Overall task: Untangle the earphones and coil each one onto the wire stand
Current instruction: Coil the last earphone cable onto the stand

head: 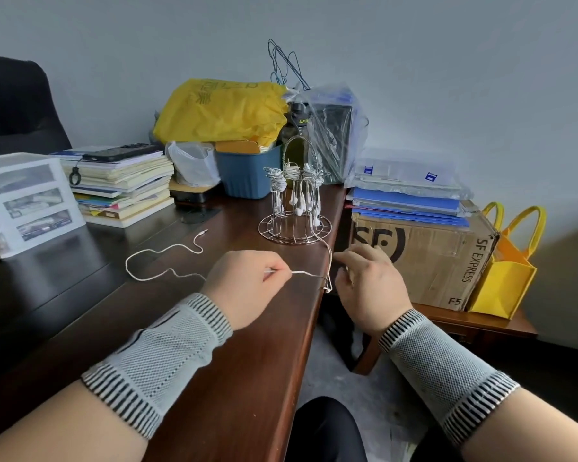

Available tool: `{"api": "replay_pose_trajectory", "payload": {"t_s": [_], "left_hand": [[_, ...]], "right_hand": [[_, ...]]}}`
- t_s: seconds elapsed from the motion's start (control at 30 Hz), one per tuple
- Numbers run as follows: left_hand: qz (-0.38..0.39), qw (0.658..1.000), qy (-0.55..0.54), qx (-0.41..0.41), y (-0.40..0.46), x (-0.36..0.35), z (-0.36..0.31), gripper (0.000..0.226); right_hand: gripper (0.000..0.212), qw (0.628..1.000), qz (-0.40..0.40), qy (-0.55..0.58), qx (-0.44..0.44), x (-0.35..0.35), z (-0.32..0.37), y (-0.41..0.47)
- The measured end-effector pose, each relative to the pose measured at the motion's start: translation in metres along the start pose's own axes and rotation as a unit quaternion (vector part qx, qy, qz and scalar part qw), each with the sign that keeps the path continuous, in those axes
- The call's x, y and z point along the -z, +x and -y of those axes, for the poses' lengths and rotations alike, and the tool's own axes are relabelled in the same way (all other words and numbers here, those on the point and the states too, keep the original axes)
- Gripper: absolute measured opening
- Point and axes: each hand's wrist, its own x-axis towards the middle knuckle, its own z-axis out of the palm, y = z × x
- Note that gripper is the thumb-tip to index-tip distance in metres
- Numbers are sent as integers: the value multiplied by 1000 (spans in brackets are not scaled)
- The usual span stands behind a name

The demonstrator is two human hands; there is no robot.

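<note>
At far left a white drawer unit (30, 198) stands on the dark counter (247, 361), with a stack of books (124, 188) just beside it; a white earphone cable (154, 261) snakes across the counter from its jack plug (203, 232) in loose curves toward the left hand (247, 281); that hand lies knuckles up, forearm in a grey knitted wrist sleeve (161, 358), its grip closed in a pinch of thumb and forefinger on the cable; from the pinch the cable runs taut to the right, to the counter's edge, where strands hang in a small loop and rise toward the wire stand (295, 208); the stand sits near that edge, behind the hands, with several white earphones (299, 198) already coiled on its arms and their buds dangling inside the frame; the right hand (371, 285) hovers just past the counter edge, fingers loosely curled by the hanging strands; whether its grip has hold of them cannot be told; farther right a cardboard box (424, 258) carries blue folders (411, 201), a yellow bag (504, 281) beside it
</note>
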Motion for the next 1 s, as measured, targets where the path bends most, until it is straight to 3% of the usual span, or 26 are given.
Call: {"api": "replay_pose_trajectory", "payload": {"t_s": [0.13, 0.2, 0.5, 0.73, 0.87, 1.0], "left_hand": [[-30, 996, -74, -47, -5, -15, -9, 13], [-42, 993, -92, -58, -6, -18, -9, 13], [-15, 998, -54, -6, -4, -10, 0, 16], [-44, 994, -33, 91, 5, -2, 30, 18], [-57, 992, -32, 111, 7, -5, 34, 18], [-63, 995, -28, 78, 4, -6, 24, 17]], "right_hand": [[50, 988, 62, 135, 45, 9, 33, -5], [54, 981, 79, 171, 48, 8, 40, -7], [28, 999, -12, 47, -19, 5, 21, -10], [24, 973, -9, 75, -220, 11, -18, -7], [24, 971, -8, 88, -222, 9, -19, -7], [24, 973, 22, 45, -225, 6, -16, -6]]}}
